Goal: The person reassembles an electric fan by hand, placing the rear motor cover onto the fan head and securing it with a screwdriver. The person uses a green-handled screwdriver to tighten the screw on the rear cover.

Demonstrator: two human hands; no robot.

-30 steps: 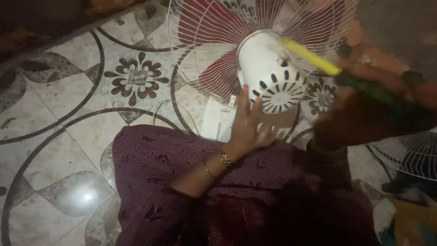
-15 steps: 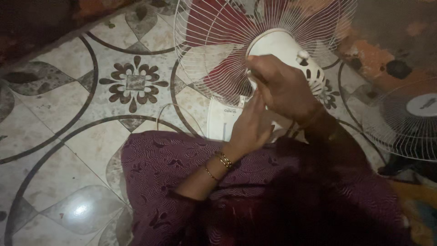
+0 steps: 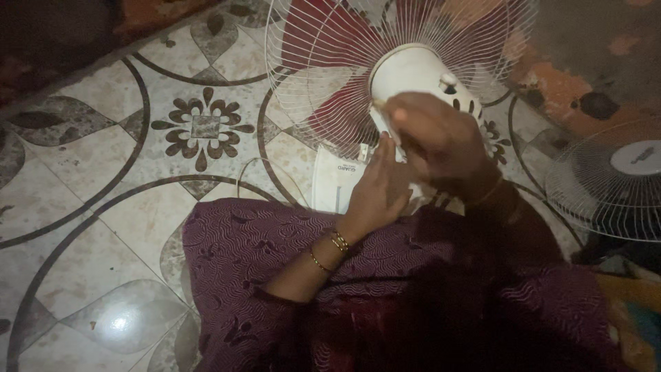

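Nearest the camera, a lap in patterned maroon cloth point(image 3: 261, 262) is seen, w/ the person seated on a patterned tile floor point(image 3: 103, 200). From it the left forearm, w/ thin bangles point(image 3: 330, 249) at the wrist, is stretched fwd. The left hand point(image 3: 379, 189) is laid flat, fingers extended not clenched, against the underside of the white motor housing point(image 3: 413, 72) of a fan; nothing is gripped by it, and it seems placed there as a prop so the housing is kept from tipping.

Just above, the right hand point(image 3: 434, 134) is curled over the rear of the housing. Its fingers are bent in a loose clasp on the casing, thumb side toward the left hand; whether smth small is pinched inside can't be told, since the palm is turned away and the shot is dim. The two hands are touching or nearly so, one under and one over, so the motor body is steadied from both sides.

The fan itself is lying face down on the floor, resting on its wire grille point(image 3: 317, 76), red blades point(image 3: 330, 114) visible thru the wires. A white base piece point(image 3: 334, 182) is lying beside the left wrist, w/ a thin cord point(image 3: 265, 165) looping off it.

Further right, a second fan grille point(image 3: 613, 182) is partly in view. Beyond, a dark edge point(image 3: 62, 34) is seen at top left.
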